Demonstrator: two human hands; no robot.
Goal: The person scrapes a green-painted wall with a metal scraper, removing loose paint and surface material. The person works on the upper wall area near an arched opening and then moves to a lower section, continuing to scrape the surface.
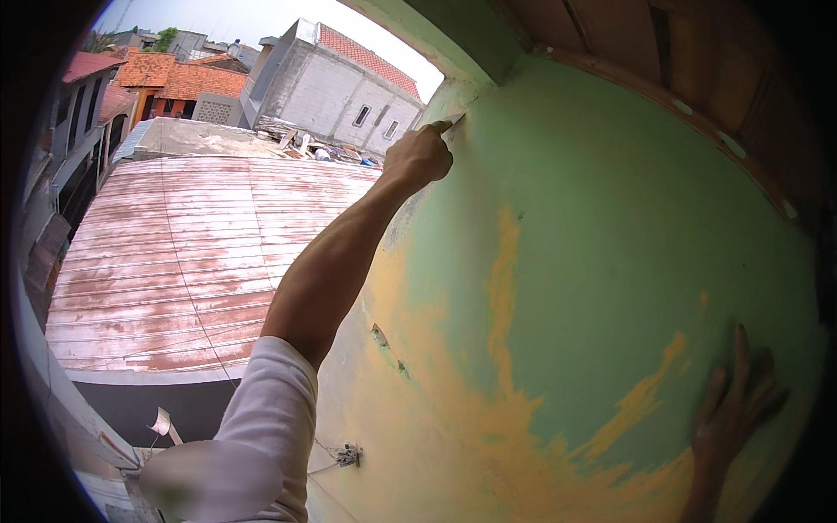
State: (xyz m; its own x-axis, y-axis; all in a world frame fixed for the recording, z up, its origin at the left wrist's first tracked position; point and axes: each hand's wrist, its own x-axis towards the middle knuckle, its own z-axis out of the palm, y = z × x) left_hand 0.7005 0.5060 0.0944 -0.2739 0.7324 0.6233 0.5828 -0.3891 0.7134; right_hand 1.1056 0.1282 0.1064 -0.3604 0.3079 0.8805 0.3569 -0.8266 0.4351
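Note:
My left arm is stretched up and away, and my left hand (420, 157) is closed around a scraper (454, 119). Its thin pale blade points at the far upper edge of the wall (602, 227), beside the corner, where the surface looks rough. Most of the handle is hidden in my fist. The wall is green, with broad yellow-orange patches lower down. At the lower right, my right hand (735, 405) is spread against the green surface, fingers apart, with nothing in it.
Left of the wall's edge lies an outdoor drop to a rusty corrugated roof (200, 253), with houses beyond. Two chipped holes (380, 336) mark the wall. Lower down is a bracket with wires (349, 455). A wooden ceiling (697, 70) and green beam (466, 35) hang overhead.

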